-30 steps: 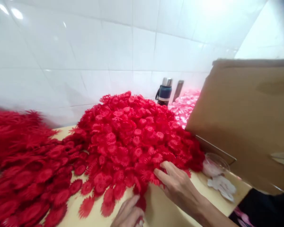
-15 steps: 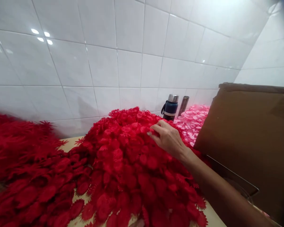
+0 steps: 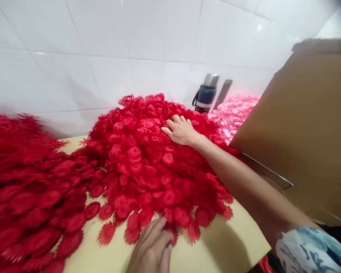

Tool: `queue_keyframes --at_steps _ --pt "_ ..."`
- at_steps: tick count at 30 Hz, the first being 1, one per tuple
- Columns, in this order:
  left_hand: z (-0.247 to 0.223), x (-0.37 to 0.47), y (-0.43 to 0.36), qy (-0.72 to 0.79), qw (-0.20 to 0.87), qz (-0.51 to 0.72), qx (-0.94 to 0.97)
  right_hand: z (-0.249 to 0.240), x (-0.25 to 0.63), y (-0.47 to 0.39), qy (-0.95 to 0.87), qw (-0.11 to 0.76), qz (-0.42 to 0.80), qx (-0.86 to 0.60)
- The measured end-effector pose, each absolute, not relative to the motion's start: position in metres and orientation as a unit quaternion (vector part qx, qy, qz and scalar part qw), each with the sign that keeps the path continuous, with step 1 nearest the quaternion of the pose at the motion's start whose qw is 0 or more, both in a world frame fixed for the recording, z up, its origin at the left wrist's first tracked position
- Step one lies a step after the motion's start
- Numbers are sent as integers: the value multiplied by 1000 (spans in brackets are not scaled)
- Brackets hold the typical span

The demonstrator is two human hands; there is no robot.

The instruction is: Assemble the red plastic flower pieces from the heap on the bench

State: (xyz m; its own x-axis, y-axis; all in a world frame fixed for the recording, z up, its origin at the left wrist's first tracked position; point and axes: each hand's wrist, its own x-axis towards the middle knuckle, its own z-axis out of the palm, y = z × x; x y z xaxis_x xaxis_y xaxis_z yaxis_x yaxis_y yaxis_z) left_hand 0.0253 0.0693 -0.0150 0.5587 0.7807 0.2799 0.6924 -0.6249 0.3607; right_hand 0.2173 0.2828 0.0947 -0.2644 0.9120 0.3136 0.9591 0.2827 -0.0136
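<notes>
A tall heap of red fringed discs (image 3: 147, 163) covers the middle of the pale yellow surface (image 3: 102, 258). On the heap's upper right side rests my right hand (image 3: 180, 130), fingers spread and bent over the discs, nothing plainly held. My left hand (image 3: 153, 246) is at the bottom edge, beside the heap's front; its fingers are curled near the lowest discs, and whether they hold one is hidden. Another mass of red pieces (image 3: 31, 197) spreads over the left side, blurred at the far left.
A blue flask (image 3: 206, 94) and a dark cylinder (image 3: 223, 94) stand by the white tiled wall (image 3: 147, 34). Pink pieces (image 3: 235, 110) lie behind a large brown cardboard box (image 3: 309, 125) on the right. A metal edge (image 3: 268, 170) shows below the box.
The view has tilted down, showing more of the yellow surface. My right hand has gone from a pinch to spread fingers on the heap. More of my left hand has come into view.
</notes>
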Motion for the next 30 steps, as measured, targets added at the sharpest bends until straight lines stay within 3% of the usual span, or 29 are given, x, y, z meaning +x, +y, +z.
queue_keyframes --at_steps 11,17,22,27,29,30 --pt "-2 25 56 453 198 204 845 155 229 249 -814 64 -85 -572" --pt "0 18 53 442 128 221 860 178 234 232 -834 45 -82 -544" --pt "3 16 51 426 69 246 868 189 238 218 -836 94 -117 -528" --pt "6 4 43 477 125 255 832 163 231 164 -842 232 -223 -434" --pt "3 -5 40 502 139 257 814 135 224 133 -885 245 -154 -365" --pt "1 -10 40 509 140 259 809 119 220 118 -910 212 -96 -344"
